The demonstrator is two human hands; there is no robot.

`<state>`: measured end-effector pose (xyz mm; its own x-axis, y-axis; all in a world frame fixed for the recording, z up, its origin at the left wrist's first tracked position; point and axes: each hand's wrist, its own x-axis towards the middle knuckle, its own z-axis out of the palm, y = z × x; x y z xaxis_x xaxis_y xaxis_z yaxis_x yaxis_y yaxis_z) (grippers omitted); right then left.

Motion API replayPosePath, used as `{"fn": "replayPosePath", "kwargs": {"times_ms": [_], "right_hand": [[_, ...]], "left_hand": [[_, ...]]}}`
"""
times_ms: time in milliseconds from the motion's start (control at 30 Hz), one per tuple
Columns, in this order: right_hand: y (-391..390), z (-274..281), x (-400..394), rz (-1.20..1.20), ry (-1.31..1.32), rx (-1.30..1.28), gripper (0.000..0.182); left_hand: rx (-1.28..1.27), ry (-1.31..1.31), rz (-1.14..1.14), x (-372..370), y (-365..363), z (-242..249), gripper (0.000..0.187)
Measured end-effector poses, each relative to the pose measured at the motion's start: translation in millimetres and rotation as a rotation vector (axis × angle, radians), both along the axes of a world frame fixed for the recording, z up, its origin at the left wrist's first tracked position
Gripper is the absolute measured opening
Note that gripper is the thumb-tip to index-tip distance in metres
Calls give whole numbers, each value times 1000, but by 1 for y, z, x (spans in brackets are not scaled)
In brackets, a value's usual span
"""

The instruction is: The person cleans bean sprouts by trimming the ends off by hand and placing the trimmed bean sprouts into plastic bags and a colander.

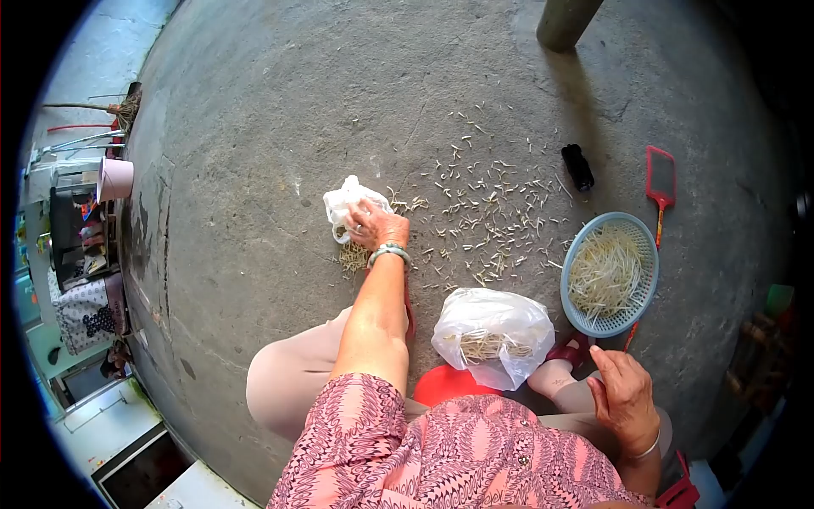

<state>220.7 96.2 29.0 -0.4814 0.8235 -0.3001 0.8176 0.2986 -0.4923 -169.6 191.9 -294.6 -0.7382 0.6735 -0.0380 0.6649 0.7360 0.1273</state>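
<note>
My left hand (377, 227), with a bracelet at the wrist, reaches down to the floor with its fingers closed over a crumpled white plastic bag (343, 199). A small heap of sprout scraps (353, 258) lies just below that hand. My right hand (623, 399) hovers by my right knee, its fingers loosely bent, the thumb apart and nothing visible in it. Above it is a blue-grey plastic basket (570, 293) with bean sprouts (606, 271). Between my legs a clear plastic bag (487, 310) holds more bean sprouts (492, 346).
Many sprout ends (496, 220) are strewn over the concrete floor (280, 110). A black object (577, 167) and a red fly swatter (661, 178) lie near the basket. A post (566, 24) stands ahead. At left are a pink bucket (115, 180) and a broom (127, 109).
</note>
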Motion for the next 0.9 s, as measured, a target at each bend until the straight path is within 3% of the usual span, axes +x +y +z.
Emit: {"fn": "replayPosePath", "kwargs": {"times_ms": [33, 67, 167, 233, 267, 300, 367, 467, 600, 900], "right_hand": [[-2, 0, 0, 2, 8, 15, 44], [-3, 1, 0, 14, 0, 32, 43], [-7, 4, 2, 28, -8, 71, 42], [-13, 1, 7, 30, -15, 108, 42], [-15, 0, 9, 31, -17, 128, 41], [-17, 0, 10, 29, -12, 135, 41], [-20, 0, 13, 23, -2, 153, 39], [-28, 2, 16, 6, -27, 189, 38], [-40, 4, 17, 8, -27, 204, 40], [-26, -7, 14, 4, -43, 89, 42]], "left_hand": [[-8, 99, -42, 22, 0, 15, 70], [-139, 64, -91, 31, -7, 16, 68], [-87, -80, -196, 66, -26, 24, 41], [-213, -256, -269, 81, -35, 40, 37], [-139, -240, -300, 85, -44, 26, 37], [-194, -293, -242, 92, -48, 31, 27], [-15, -416, -184, 95, -66, 42, 37], [-185, -417, -108, 107, -72, 78, 60], [-107, -348, -325, 103, -70, 47, 65], [-244, -271, -301, 86, -6, 37, 76]]}}
